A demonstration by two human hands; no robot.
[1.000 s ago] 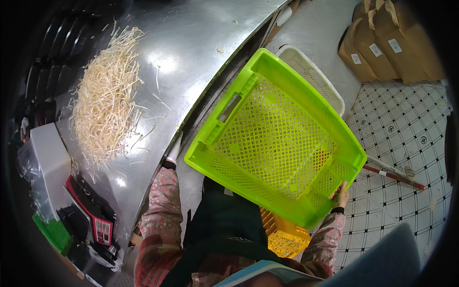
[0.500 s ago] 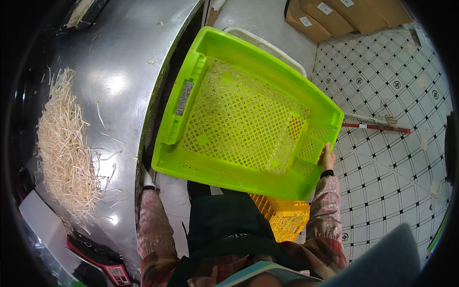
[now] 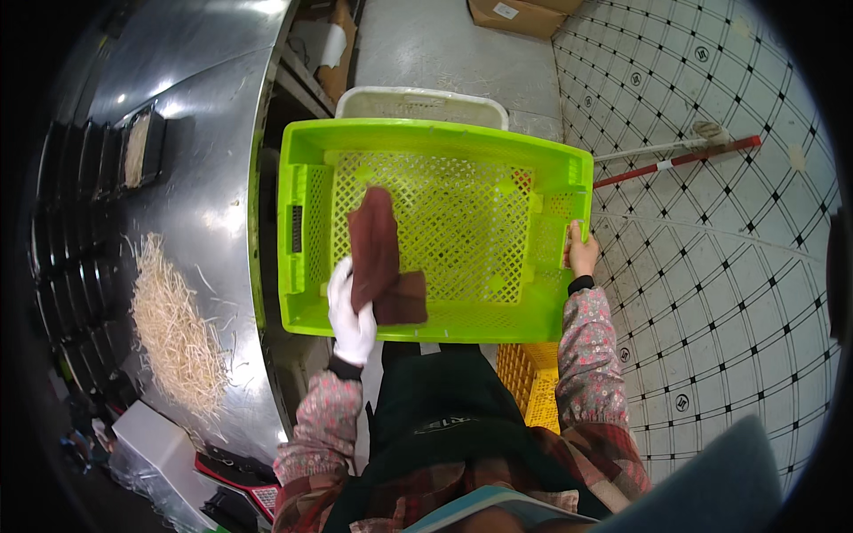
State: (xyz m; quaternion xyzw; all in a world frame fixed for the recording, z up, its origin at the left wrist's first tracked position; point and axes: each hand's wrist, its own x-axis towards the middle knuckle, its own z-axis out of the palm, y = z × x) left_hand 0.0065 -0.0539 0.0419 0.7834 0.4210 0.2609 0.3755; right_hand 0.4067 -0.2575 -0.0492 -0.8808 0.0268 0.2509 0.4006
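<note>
left hand (image 3: pixel 353 313), in a white glove, is gripping a dark brown cloth (image 3: pixel 380 259) and pressing it against the mesh floor of the lime green crate (image 3: pixel 444 142). right hand (image 3: pixel 582 251), bare, is closing around the crate's right-side rim, holding it over a yellow crate (image 3: pixel 530 382) on the floor. the crate is sitting just beside the steel desk (image 3: pixel 213 178), which is carrying a straw pile (image 3: pixel 173 333).

A lime-green crate (image 3: pixel 435 231) fills the middle of the frame. The gloved left hand (image 3: pixel 351 311) presses a brown cloth (image 3: pixel 382 258) inside it; the bare right hand (image 3: pixel 582 253) grips its right rim.
</note>
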